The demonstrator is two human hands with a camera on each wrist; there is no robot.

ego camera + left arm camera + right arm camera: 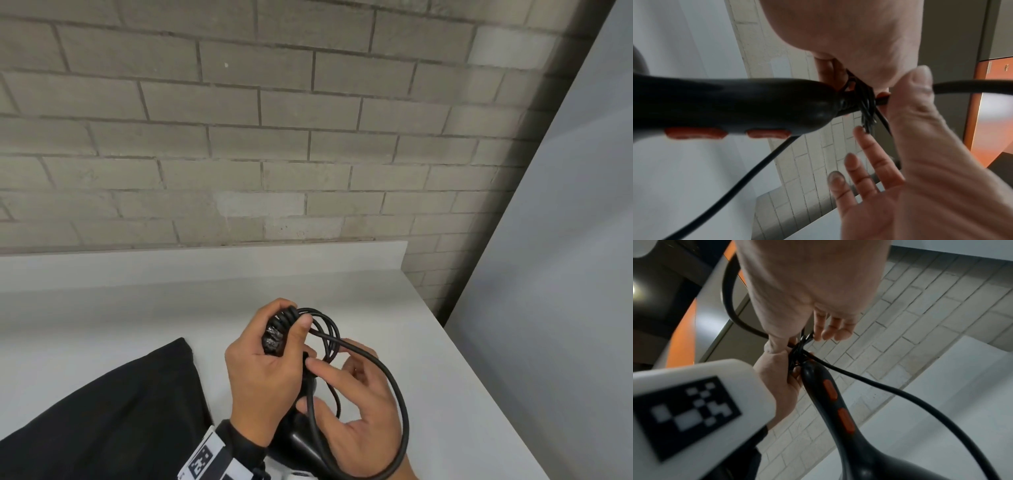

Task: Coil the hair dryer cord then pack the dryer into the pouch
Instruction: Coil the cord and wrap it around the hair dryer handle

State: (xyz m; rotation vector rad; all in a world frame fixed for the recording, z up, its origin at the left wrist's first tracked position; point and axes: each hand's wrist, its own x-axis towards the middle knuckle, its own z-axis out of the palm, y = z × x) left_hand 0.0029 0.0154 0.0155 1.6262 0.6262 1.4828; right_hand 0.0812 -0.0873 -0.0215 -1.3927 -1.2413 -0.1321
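Left hand (263, 373) is clamping the coiled cord (406, 419) at the dryer (303, 442) handle's end. Right hand (359, 407), fingers apart, is steadying the loose loop. The pouch (120, 411) is lying leftward on the surface (102, 308), nearer the left hand.

Counts. One hair dryer (857, 456) with two orange buttons (830, 390) (845, 420); one black cord (900, 393); one black pouch (113, 411) at the table's (137, 308) near left corner; two hands, left hand (260, 373) and right hand (359, 411); one marker band (209, 459).
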